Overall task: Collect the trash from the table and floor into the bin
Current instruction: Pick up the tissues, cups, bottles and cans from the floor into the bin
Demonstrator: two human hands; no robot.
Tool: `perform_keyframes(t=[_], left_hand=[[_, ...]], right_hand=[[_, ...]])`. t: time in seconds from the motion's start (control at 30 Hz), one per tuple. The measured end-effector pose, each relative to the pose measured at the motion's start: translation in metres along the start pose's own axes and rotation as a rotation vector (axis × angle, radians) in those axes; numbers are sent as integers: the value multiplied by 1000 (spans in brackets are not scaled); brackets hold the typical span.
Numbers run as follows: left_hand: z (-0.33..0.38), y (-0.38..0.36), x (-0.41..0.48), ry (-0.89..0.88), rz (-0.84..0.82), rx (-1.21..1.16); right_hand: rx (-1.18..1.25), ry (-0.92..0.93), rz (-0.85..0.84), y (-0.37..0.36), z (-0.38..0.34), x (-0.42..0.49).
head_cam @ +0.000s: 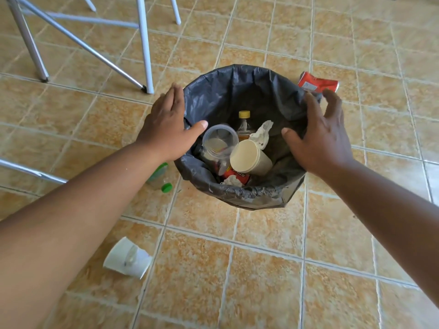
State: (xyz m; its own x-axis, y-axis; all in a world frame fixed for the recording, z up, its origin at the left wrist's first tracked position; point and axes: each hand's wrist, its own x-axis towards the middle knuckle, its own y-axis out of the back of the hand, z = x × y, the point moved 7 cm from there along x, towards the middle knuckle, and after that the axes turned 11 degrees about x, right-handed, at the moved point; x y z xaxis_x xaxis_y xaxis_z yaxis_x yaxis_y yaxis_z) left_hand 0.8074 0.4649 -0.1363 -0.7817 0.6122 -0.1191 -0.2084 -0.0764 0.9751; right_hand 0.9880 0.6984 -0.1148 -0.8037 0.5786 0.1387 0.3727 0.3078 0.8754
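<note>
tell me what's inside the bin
In the bin: a clear cup, a paper cup, a yellow-capped bottle, crumpled tissues and a red wrapper. Anything beneath these is covered.

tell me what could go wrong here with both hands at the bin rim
1. The left hand and right hand sit on the loose black liner of the bin; pulling may slip the liner off.
2. Moving the bin could knock the red can beside its far rim.
3. The green-capped bottle and white cup could get forgotten on the floor.
</note>
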Motion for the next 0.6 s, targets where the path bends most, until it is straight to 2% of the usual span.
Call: perform_keyframes(t=[0.2,0.6], left_hand=[[-2,-4,1,-7,24,-34],[-4,-7,-4,-19,14,-57]], right_hand=[[76,75,-148,-16,7,0],[71,80,-164,-14,3,-2]])
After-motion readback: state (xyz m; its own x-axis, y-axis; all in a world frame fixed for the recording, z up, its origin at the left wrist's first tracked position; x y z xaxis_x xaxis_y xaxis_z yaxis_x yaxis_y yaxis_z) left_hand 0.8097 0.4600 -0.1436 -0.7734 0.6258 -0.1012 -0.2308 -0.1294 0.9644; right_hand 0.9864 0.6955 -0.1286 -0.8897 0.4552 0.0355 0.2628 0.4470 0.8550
